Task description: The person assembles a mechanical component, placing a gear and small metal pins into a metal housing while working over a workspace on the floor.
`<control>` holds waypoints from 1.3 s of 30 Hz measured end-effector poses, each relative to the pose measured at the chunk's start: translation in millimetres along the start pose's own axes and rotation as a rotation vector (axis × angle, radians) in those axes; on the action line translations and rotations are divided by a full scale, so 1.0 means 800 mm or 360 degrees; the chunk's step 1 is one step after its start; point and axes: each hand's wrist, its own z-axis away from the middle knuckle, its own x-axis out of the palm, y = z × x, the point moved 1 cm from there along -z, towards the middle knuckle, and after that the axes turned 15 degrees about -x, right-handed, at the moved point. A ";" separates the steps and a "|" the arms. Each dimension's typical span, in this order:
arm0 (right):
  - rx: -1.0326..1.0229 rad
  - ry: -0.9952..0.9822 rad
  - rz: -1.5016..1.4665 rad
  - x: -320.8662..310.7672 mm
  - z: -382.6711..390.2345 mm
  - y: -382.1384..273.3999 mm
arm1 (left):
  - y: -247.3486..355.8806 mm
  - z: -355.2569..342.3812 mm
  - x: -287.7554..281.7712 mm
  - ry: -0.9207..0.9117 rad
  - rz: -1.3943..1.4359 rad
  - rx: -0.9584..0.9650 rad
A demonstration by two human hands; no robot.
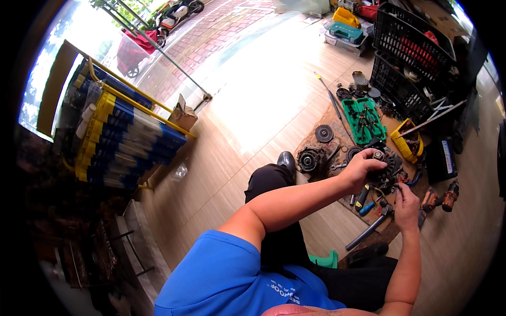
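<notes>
My left hand (362, 167) reaches over a cluttered mat (316, 142), its fingers closed round a small round metal fitting (378, 156) on a dark toothed mechanical part (390, 169). Below and right of it, my right hand (406, 203) is closed in a pinch on something too small to make out. A gear housing (310, 159), a flat disc (324, 134) and a green tool case (363, 120) lie around my hands. Screwdrivers (367, 208), a long metal bar (366, 233) and an orange-black power drill (449, 197) are nearby.
Black crates (400, 92) and a yellow bin (406, 139) stand at the right. A yellow rack (142, 100) of blue-and-white boxes is at the left. A green stool (327, 259) is under me. An open doorway shows parked scooters (176, 15) outside.
</notes>
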 end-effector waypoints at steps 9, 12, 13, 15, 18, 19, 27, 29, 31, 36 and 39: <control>-0.0010 0.0063 0.0058 -0.001 0.006 0.015 | 0.000 0.000 -0.002 0.0037 -0.0030 -0.0019; 0.0013 0.0151 0.0072 0.000 0.006 0.014 | -0.001 -0.001 -0.002 0.0048 -0.0042 -0.0022; -0.0005 0.0198 0.0086 0.001 0.006 0.017 | -0.001 -0.001 -0.002 0.0047 -0.0047 -0.0022; 0.0020 0.0267 0.0097 0.002 0.006 0.018 | -0.001 -0.001 0.000 0.0061 -0.0049 -0.0034; 0.0097 0.0315 0.0092 0.002 0.005 0.015 | -0.003 -0.001 -0.001 0.0075 -0.0066 -0.0031; 0.0091 0.0316 0.0096 0.002 0.005 0.017 | -0.004 -0.001 -0.001 0.0079 -0.0074 -0.0027; 0.0055 0.0159 0.0125 -0.001 0.009 0.024 | 0.001 0.001 -0.001 0.0110 -0.0030 -0.0015; 0.0052 0.0136 0.0115 -0.004 0.008 0.020 | 0.001 0.001 0.001 0.0109 -0.0030 -0.0008; 0.0061 0.0127 0.0119 -0.006 0.009 0.021 | 0.002 0.001 0.005 0.0112 -0.0043 -0.0013; 0.0068 0.0070 0.0102 -0.004 0.009 0.021 | 0.001 0.003 0.001 0.0144 -0.0027 -0.0022; -0.0003 0.0036 0.0094 -0.002 0.011 0.026 | 0.003 0.002 0.001 0.0144 -0.0028 -0.0029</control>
